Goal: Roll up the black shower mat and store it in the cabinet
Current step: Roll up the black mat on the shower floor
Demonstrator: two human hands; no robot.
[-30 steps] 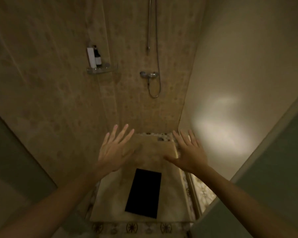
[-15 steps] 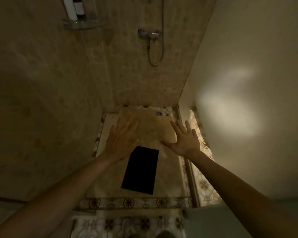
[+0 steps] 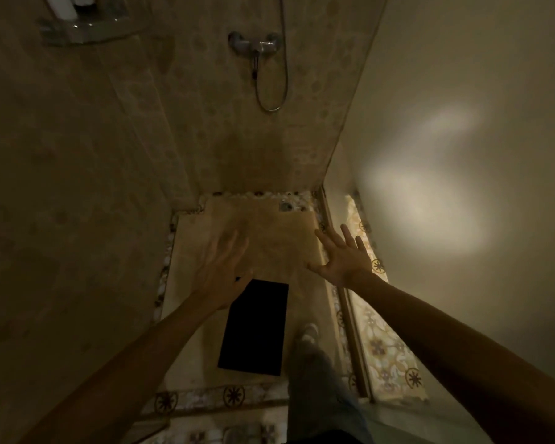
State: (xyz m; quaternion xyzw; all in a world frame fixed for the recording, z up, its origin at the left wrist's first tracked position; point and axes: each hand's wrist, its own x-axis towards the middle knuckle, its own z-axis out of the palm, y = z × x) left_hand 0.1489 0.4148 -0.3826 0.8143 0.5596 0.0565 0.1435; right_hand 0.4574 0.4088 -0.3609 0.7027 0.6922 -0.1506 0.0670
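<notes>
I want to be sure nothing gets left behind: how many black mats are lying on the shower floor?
1. The black shower mat lies flat on the shower floor, below the left hand and beside the person's foot. No others show, though the image is dim.

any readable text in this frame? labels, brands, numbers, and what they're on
None readable.
White bottle on the wall shelf: cut off by the top edge and blurred, no print legible.
Shower mixer: no marking can be made out.
Black shower mat: plain, no text.
Floor tile border: ornamental patterns only, no letters or numbers.
</notes>
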